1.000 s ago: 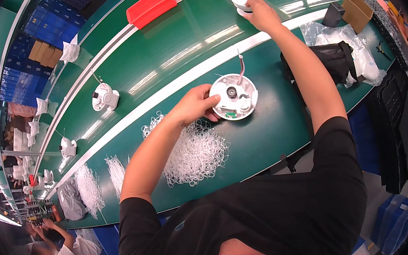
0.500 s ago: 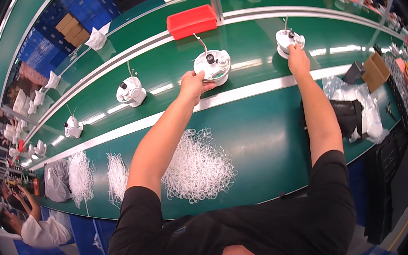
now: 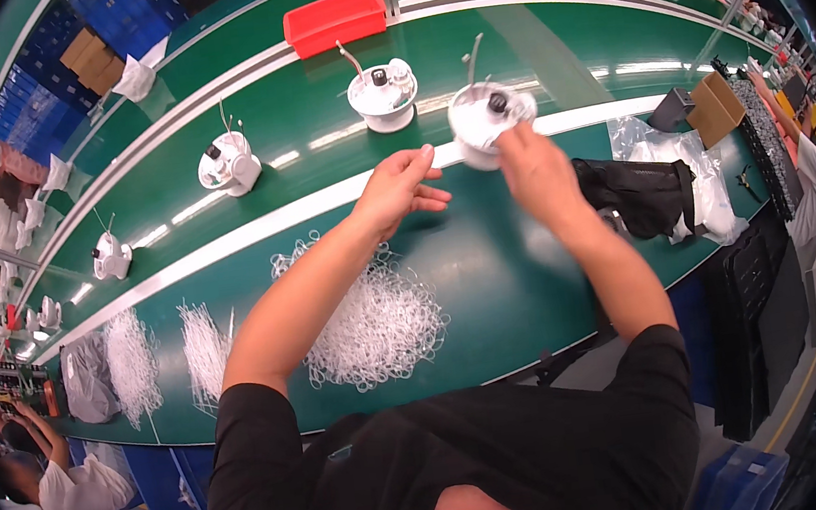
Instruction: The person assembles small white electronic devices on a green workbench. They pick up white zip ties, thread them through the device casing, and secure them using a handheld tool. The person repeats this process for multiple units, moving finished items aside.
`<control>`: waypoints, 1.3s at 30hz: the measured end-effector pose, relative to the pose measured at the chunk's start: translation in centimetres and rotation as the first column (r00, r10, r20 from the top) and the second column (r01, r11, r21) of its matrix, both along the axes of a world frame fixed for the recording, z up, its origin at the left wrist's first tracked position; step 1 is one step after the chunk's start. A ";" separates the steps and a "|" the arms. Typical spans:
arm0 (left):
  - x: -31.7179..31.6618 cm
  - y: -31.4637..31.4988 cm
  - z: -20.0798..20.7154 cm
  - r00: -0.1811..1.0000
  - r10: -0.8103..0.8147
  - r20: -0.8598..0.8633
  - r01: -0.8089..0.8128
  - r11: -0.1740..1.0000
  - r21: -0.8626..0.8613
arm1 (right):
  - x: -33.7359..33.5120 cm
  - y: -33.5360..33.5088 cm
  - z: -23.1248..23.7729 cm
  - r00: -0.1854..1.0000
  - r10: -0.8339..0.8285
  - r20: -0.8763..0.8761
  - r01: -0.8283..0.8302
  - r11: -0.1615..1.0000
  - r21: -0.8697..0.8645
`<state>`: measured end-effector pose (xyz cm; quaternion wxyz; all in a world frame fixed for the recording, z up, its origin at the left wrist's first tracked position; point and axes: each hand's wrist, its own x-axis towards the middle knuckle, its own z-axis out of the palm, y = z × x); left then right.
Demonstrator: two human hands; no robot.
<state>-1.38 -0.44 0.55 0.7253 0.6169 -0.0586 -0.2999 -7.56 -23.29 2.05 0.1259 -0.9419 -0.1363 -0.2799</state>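
My right hand (image 3: 534, 172) grips the near right rim of a round white plastic housing (image 3: 486, 125) with a black knob-like part and wires standing up from it. That housing hangs over the near edge of the green belt and looks slightly blurred. Empty, with fingers apart, my left hand (image 3: 406, 192) is just in front of a second white housing (image 3: 384, 102), which stands on the belt and is not touched. Below my left forearm lies a pile of white looped ties (image 3: 376, 329) on the green table.
More white housings (image 3: 231, 164) stand to the left along the belt (image 3: 318, 170). A red tray (image 3: 334, 22) sits on the far ledge. At right are a black bag (image 3: 638, 194), clear plastic bags and an open cardboard box (image 3: 715, 109). Co-workers sit at far left and right.
My right hand has brought its housing from the right toward me and leftward. My left hand has let go of the other housing and drawn back, fingers spread. The view has shifted slightly.
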 end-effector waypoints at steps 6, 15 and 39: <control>-3.0 0.1 -2.7 0.995 -0.030 0.097 0.020 0.994 0.103 | -6.9 4.4 -1.8 0.978 0.177 -0.111 -0.164 0.979 0.118; -4.7 1.8 -2.3 0.940 -0.253 0.228 0.201 0.953 0.227 | -3.0 0.2 -0.2 0.848 0.150 -0.508 0.073 0.916 0.393; -5.9 6.5 -1.2 0.508 -0.691 0.515 -0.014 0.591 0.807 | -2.0 2.6 -0.7 0.843 0.366 -0.394 0.067 0.656 0.752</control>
